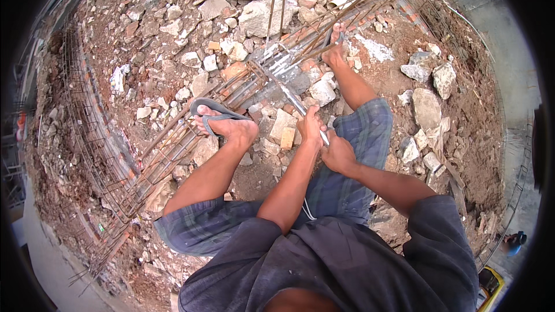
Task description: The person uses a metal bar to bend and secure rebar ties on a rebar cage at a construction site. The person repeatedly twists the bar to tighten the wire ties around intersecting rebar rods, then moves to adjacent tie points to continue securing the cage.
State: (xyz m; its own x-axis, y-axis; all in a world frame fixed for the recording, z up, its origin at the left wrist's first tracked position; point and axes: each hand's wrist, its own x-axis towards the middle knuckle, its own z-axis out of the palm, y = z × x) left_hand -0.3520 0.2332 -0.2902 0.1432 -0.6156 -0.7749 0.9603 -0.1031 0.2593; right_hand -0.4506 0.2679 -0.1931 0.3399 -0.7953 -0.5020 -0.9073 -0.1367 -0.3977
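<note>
My left hand (312, 125) is wrapped round a long grey metal bar (293, 99). Just below it, my right hand (339, 155) is closed round the same bar near its lower end. The bar slants away from me to the upper left. Its far end meets a cage of rusty steel rebar (165, 164) that runs diagonally between my feet; what exactly the tip grips there is too small to tell. Two thin rebar rods (272, 13) stand up from the cage close to that end.
My left foot in a grey sandal (217, 110) rests on the cage, my right foot (334, 46) beside it farther off. Broken stones (257, 18) and rubble cover the brown earth. A second rebar cage (87, 110) curves along the left. Grey paving (491, 29) lies at the far right.
</note>
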